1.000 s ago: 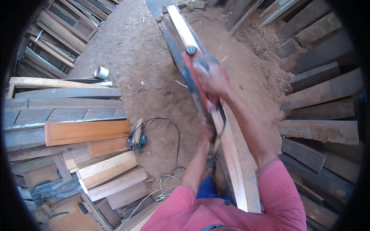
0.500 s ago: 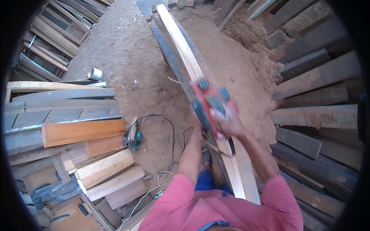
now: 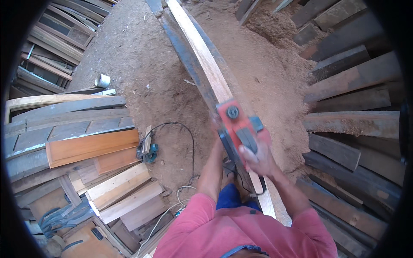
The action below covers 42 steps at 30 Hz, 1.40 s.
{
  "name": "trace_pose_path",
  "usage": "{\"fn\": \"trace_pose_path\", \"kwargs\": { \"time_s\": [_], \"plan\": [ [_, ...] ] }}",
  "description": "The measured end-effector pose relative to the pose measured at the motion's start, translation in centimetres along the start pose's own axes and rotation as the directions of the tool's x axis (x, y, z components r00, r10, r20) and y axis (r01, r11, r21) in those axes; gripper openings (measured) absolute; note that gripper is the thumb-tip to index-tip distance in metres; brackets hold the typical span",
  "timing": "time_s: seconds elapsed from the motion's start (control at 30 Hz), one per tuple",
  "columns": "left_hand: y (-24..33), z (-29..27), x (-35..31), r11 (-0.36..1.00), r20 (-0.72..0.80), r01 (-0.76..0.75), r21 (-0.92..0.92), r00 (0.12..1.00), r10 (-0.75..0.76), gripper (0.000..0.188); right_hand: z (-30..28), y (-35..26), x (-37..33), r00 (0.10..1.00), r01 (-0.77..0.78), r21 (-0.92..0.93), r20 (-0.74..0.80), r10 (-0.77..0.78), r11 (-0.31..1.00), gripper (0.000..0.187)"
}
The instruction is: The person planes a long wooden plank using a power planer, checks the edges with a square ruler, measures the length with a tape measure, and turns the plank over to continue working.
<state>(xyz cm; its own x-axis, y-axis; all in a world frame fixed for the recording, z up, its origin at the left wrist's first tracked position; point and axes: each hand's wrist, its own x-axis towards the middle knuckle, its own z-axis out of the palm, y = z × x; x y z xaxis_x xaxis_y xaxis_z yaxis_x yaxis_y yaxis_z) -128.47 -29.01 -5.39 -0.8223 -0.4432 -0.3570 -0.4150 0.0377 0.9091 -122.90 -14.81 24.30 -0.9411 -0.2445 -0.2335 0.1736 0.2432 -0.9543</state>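
**Down on the plank: a red planer gripped over fresh shavings**

Leftmost, a loose heap of grey weathered boards and orange-brown planed boards (image 3: 86,146) lies flat on the sawdust-strewn dirt floor (image 3: 142,56), stacked where they stay out of the working lane. Behind the heap a small pale metal can (image 3: 102,80) stands on the dirt. Just right of the stack a small teal power tool (image 3: 148,151) rests on the ground, its black cord looping beside it, set down within reach but well apart from the plank.

Toward the middle, the left hand (image 3: 217,124) reaches forward beside the front of the red electric hand planer (image 3: 236,127). It is blurred and partly hidden by the tool, so I cannot tell whether its fingers are closed on anything; it seems placed to steady the nose.

Next comes the long pale wooden plank (image 3: 202,60), lying lengthwise on a dark beam that runs away from the person, which keeps it raised and straight for planing. The planer sits on the plank's near part, sole down, lined up with the grain.

The right hand (image 3: 258,157) is wrapped tight around the planer's rear handle, fingers closed over it, likely to press and guide.

Rightmost, a mound of sawdust (image 3: 279,73) spreads beside the plank, and dark rough timbers (image 3: 352,86) lie fanned along the edge.
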Motion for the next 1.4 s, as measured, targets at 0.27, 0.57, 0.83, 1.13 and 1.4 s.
{"fn": "trace_pose_path", "kwargs": {
  "time_s": [0.27, 0.57, 0.83, 1.13, 1.4],
  "plan": [
    [0.4, -1.7, 1.7, 0.956, 0.183, -0.068, 0.287, 0.983, 0.015, 0.052, 0.1, -5.0, 21.9, 0.993, -0.041, -0.196, -0.117, 0.018, 0.980, 0.046],
    [-2.0, -0.3, 2.9, 0.959, 0.096, 0.020, 0.282, 0.994, -0.049, 0.065, -0.9, -2.5, 15.7, 0.995, 0.034, 0.373, -0.104, 0.005, 0.927, 0.033],
    [-1.3, -4.2, 5.0, 0.897, 0.195, -0.035, 0.440, 0.979, -0.058, 0.066, -2.1, 3.7, -11.5, 0.970, -0.234, 0.349, 0.019, 0.243, 0.907, 0.038],
    [-13.1, -20.5, -9.9, 0.632, 0.384, -0.194, 0.750, 0.906, -0.177, 0.053, -1.8, 8.3, -32.2, 0.961, -0.277, 0.117, 0.042, 0.274, 0.954, 0.057],
    [-30.4, -36.1, -34.2, 0.276, 0.354, -0.222, 0.935, 0.595, -0.722, 0.055, -1.4, 7.8, -30.0, 0.976, -0.215, 0.025, -0.022, 0.216, 0.976, 0.056]
  ]
}}
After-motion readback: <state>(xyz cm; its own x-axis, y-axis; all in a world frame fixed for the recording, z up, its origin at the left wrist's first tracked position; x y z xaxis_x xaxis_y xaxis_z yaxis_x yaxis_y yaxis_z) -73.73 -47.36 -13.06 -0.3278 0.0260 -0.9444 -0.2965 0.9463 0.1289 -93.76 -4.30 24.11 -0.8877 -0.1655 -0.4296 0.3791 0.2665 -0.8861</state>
